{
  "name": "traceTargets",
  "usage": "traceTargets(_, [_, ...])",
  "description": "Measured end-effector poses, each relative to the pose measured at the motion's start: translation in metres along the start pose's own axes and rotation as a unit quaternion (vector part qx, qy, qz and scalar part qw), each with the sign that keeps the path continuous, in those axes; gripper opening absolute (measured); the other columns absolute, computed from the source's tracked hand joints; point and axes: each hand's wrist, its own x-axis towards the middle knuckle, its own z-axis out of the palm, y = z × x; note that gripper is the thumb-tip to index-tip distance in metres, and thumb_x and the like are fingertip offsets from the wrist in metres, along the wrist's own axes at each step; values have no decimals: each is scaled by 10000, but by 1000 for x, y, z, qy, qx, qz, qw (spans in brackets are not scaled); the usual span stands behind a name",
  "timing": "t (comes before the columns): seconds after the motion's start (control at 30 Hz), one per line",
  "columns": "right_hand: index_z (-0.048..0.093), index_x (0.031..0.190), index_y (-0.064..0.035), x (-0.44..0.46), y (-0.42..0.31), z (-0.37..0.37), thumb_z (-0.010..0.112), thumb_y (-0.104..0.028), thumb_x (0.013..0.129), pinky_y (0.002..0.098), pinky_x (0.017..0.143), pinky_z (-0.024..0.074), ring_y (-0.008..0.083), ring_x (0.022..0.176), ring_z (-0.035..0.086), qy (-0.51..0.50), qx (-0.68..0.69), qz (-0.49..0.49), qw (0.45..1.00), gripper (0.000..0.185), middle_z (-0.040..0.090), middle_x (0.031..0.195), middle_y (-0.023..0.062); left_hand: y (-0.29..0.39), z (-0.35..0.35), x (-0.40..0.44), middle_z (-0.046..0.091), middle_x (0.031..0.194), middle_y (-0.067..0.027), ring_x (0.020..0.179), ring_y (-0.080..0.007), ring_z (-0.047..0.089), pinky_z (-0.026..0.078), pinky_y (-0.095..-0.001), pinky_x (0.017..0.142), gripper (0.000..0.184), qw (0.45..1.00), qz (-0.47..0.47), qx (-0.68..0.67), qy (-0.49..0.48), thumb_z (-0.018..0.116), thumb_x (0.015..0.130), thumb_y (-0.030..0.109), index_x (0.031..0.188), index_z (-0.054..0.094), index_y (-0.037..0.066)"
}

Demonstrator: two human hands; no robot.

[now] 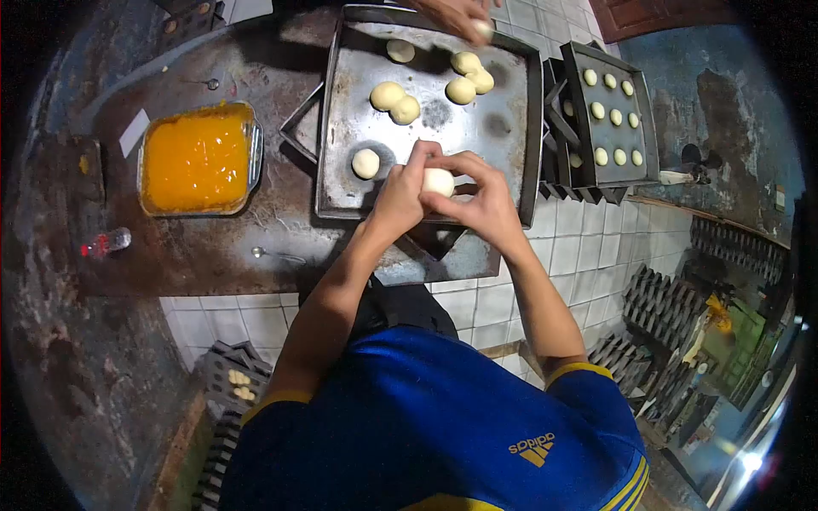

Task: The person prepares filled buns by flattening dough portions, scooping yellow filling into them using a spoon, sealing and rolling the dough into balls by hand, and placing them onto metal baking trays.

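A pale, round dough ball (439, 182) is held between both hands over the near edge of a large metal tray (341, 94). My left hand (402, 198) presses on its left side, and my right hand (484, 204) curls its thumb and fingers round the right side. On the tray, a single dough ball (365, 163) lies just left of my left hand. Farther back are a touching pair (388, 95), a cluster of three (466, 63) and a flatter piece (400, 51).
Another person's hand (456, 19) holds a dough ball over the tray's far edge. A glass dish of orange filling (196, 162), spoons (258, 253) and a small bottle (106, 244) are at left. Stacked trays with dough balls (615, 136) stand at right.
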Motion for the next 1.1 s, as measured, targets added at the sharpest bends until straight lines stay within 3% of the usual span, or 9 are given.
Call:
traceTargets(0.17, [772, 1146, -17, 21, 97, 19, 885, -168, 790, 320, 834, 598, 216, 939, 737, -19, 121, 122, 985, 403, 760, 1092, 140, -35, -2, -4, 610, 1341, -238, 1192, -456, 655, 562, -498, 978, 953, 984, -71, 158, -52, 934, 728, 242, 1480, 369, 93])
traceTargets(0.2, [736, 1242, -35, 24, 116, 22, 835, -184, 852, 357, 877, 596, 244, 1039, 718, -51, -23, 97, 994, 429, 716, 1251, 166, -30, -14, -9, 459, 1494, -233, 1289, -473, 576, 517, -515, 1073, 1113, 978, -96, 170, -67, 956, 689, 262, 1556, 279, 85])
traceTargets(0.43, [375, 1576, 56, 26, 149, 58, 595, -430, 1027, 474, 1256, 315, 369, 1529, 377, -118, -429, -191, 875, 766, 382, 1658, 216, -57, -50, -69, 667, 1152, -163, 989, -297, 708, 555, -392, 878, 751, 979, -13, 195, 61, 843, 832, 145, 1457, 440, 40])
traceTargets(0.53, [435, 1544, 21, 33, 143, 55, 630, -398, 1018, 462, 1205, 396, 390, 1469, 454, -100, -385, -190, 898, 700, 448, 1604, 217, -58, -47, -67, 649, 987, -45, 576, -53, 475, 386, -252, 531, 530, 988, -52, 85, 115, 756, 880, 10, 1347, 506, 34])
traceTargets(0.63, [503, 1491, -22, 63, 117, 28, 671, -323, 1003, 450, 1124, 485, 402, 1372, 545, -114, -208, -47, 970, 597, 528, 1517, 206, -62, -46, -65, 638, 918, -42, 595, -51, 495, 403, -250, 542, 481, 987, -62, 84, 123, 749, 878, -5, 1304, 528, 27])
traceTargets(0.7, [556, 1436, -41, 87, 121, 35, 685, -148, 941, 445, 1066, 532, 393, 1277, 616, 7, -265, -184, 947, 522, 583, 1437, 190, -59, -47, -66, 630, 890, -37, 604, -45, 496, 401, -249, 540, 453, 987, -68, 83, 116, 735, 884, -14, 1288, 535, 24])
traceTargets(0.87, [613, 1371, -52, 135, 146, 45, 621, -3, 866, 425, 971, 574, 335, 1173, 680, -40, -371, -201, 906, 507, 658, 1347, 137, -55, -52, -63, 588, 816, -16, 623, -33, 492, 394, -227, 545, 390, 990, -70, 66, 106, 696, 901, -42, 1254, 540, 15])
traceTargets(0.97, [637, 1348, -71, 149, 140, 42, 631, -50, 880, 429, 910, 593, 326, 1102, 710, -118, -436, -177, 874, 468, 682, 1305, 125, -54, -54, -51, 661, 969, -93, 741, -117, 635, 505, -267, 661, 407, 986, -127, 72, 85, 646, 923, -18, 1314, 532, -7])
traceTargets(1.1, [732, 1177, -41, 177, 144, 35, 662, -214, 799, 459, 876, 586, 401, 1018, 723, -241, -261, -99, 930, 422, 769, 1068, 178, -75, -50, 34, 548, 1459, -267, 1361, -460, 521, 411, -503, 1172, 580, 975, 88, 197, 56, 522, 884, -9, 1463, 488, -17])
